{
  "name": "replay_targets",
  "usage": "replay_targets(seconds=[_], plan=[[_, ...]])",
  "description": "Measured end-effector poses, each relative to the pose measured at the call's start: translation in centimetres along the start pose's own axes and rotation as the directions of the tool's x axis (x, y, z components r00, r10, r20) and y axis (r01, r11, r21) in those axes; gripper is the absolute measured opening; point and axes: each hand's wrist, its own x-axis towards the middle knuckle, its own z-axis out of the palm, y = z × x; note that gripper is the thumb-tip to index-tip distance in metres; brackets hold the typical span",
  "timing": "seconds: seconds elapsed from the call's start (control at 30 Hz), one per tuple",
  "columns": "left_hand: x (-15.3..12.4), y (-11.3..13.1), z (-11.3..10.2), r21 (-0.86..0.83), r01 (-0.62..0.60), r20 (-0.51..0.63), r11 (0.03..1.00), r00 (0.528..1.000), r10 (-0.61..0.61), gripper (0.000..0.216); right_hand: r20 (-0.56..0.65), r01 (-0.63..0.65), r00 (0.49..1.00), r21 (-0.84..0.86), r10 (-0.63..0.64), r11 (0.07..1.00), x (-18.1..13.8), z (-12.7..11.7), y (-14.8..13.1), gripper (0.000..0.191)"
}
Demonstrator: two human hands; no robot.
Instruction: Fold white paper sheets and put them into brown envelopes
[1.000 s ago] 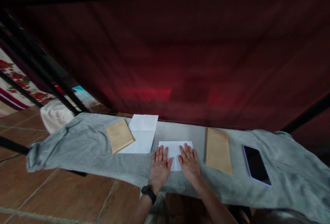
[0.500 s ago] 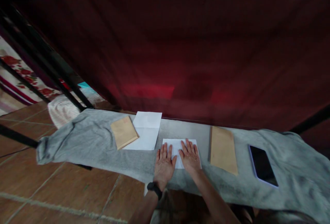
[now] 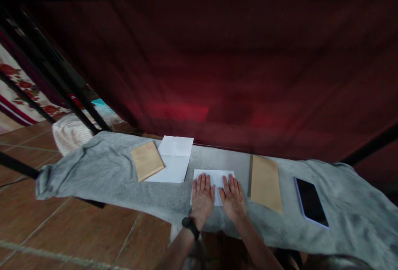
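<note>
Both of my hands lie flat, fingers stretched out, on a folded white paper (image 3: pixel 214 175) that rests on a grey cloth (image 3: pixel 102 170) over a narrow bench. My left hand (image 3: pixel 202 197), with a black watch at the wrist, covers the paper's left half. My right hand (image 3: pixel 233 197) covers its right half. A brown envelope (image 3: pixel 265 183) lies just right of my right hand. Further left sit a smaller brown envelope (image 3: pixel 146 160) and an unfolded white sheet (image 3: pixel 172 160).
A dark phone (image 3: pixel 311 201) lies face up on the cloth at the right. A dark red curtain (image 3: pixel 217 67) hangs behind the bench. Black metal bars (image 3: pixel 56 79) slant at the left over a brown tiled floor (image 3: pixel 62 228).
My hands have slid slightly toward me over the folded paper, the left one now fully on it. The view has shifted a little.
</note>
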Motion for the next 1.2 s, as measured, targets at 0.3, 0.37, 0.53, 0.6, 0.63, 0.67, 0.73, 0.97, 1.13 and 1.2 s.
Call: replay_targets(seconds=[0.3,0.37,0.53,0.6,0.63,0.67,0.73,0.97,1.13,1.2], plan=[[2.6,0.7,1.1,-0.058,-0.092,0.035,0.994,0.995,0.094,0.055,0.042,-0.020,0.999,-0.015,0.021,1.000,0.1,-0.9,-0.4,0.055],[2.7,-0.5,1.0,-0.024,-0.089,0.018,0.996,0.996,0.090,0.056,0.045,-0.021,0.999,-0.014,0.022,1.000,0.2,-0.9,-0.4,0.056],[1.8,-2.9,0.5,0.039,-0.032,-0.030,0.999,0.999,0.033,0.061,0.017,-0.022,1.000,-0.001,0.022,1.000,0.1,-0.9,-0.3,0.056],[1.2,-3.4,0.4,0.049,-0.012,-0.056,0.999,0.998,0.015,0.063,0.000,-0.015,1.000,-0.005,0.015,1.000,0.0,-0.9,-0.3,0.057],[0.8,-3.6,0.3,0.052,-0.008,-0.068,0.999,0.998,0.012,0.064,-0.007,-0.012,1.000,-0.009,0.012,1.000,0.0,-0.9,-0.4,0.057],[0.5,-3.8,0.3,0.055,-0.007,-0.079,0.998,0.997,0.011,0.065,-0.012,-0.011,1.000,-0.013,0.011,1.000,0.0,-0.8,-0.4,0.057],[-0.1,-4.0,0.2,0.058,-0.007,-0.095,0.998,0.995,0.013,0.067,-0.017,-0.010,1.000,-0.014,0.010,1.000,0.0,-0.7,-0.4,0.057],[-1.1,-4.5,-0.3,0.057,-0.008,-0.070,0.998,0.997,0.012,0.066,-0.014,-0.002,1.000,-0.004,0.002,1.000,0.0,-0.1,0.0,0.056],[-1.0,-4.3,-0.5,0.054,-0.002,-0.075,0.999,0.997,0.006,0.065,-0.001,-0.040,0.999,-0.006,0.040,0.999,1.0,-0.5,-1.0,0.053],[-1.0,-4.3,-0.4,0.055,0.004,-0.070,0.998,0.998,0.000,0.065,0.024,-0.003,1.000,0.028,0.002,1.000,1.6,-0.8,-2.1,0.053]])
